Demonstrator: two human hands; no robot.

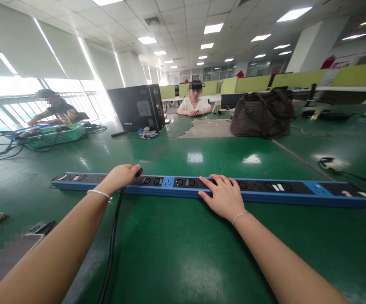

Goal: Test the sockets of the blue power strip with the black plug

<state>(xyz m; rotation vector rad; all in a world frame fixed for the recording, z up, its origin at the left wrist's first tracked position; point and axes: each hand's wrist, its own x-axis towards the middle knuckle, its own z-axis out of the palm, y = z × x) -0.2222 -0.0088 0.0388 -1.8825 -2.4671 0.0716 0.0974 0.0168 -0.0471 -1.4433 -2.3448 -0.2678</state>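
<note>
A long blue and black power strip [198,195] with rows of sockets lies across the green table. My left hand [121,176] is closed on a black plug [139,172] over the left half of the strip; its black cable [115,236] runs down toward me. Whether the plug's pins sit in a socket is hidden. Farther right, my right hand [222,196] grips the strip across its width, fingers spread over the top and thumb at the near edge. It covers some sockets. A blue socket [168,182] shows between my hands.
A black computer case [135,107] and gloves [147,133] stand behind the strip. A brown bag [262,114] is back right, a green basket [59,135] with cables back left. A person [195,103] sits opposite; another person [58,107] works at left. A cable [350,172] lies right.
</note>
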